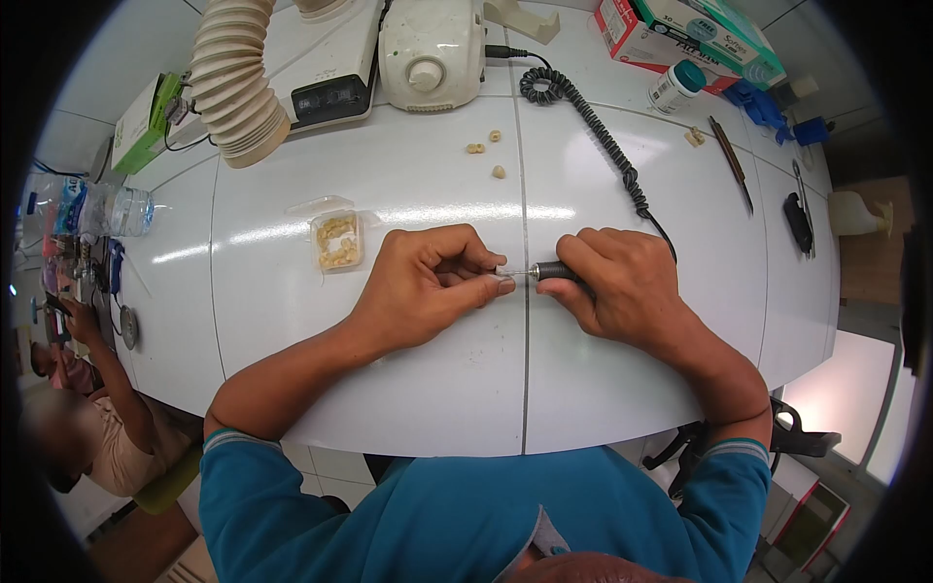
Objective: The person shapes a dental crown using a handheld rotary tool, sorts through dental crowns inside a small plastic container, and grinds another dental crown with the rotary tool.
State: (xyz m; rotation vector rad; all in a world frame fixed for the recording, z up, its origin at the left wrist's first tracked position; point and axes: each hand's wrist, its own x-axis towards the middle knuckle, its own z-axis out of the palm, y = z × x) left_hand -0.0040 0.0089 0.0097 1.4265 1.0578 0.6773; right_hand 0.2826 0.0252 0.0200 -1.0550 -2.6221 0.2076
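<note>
My left hand (432, 282) pinches a small whitish piece (501, 272) between thumb and fingertips, over the middle of the white tiled table. From the right, my right hand (617, 287) grips a black rotary handpiece (552, 271), whose thin metal tip points left and meets or nearly meets the piece. A coiled black cord (607, 144) runs from near my right hand up to a cream control box (431, 53) with a round knob. Left of my left hand is a clear open container (337, 241) of small yellowish pieces. Fine specks lie on the table below my hands.
Three small yellowish pieces (499, 172) lie beyond my hands. A ribbed hose (231, 83) hangs at upper left. Glove boxes (680, 44), a white bottle (675, 85) and a brown pen-like tool (731, 163) are at upper right. Another person (126, 428) sits at far left.
</note>
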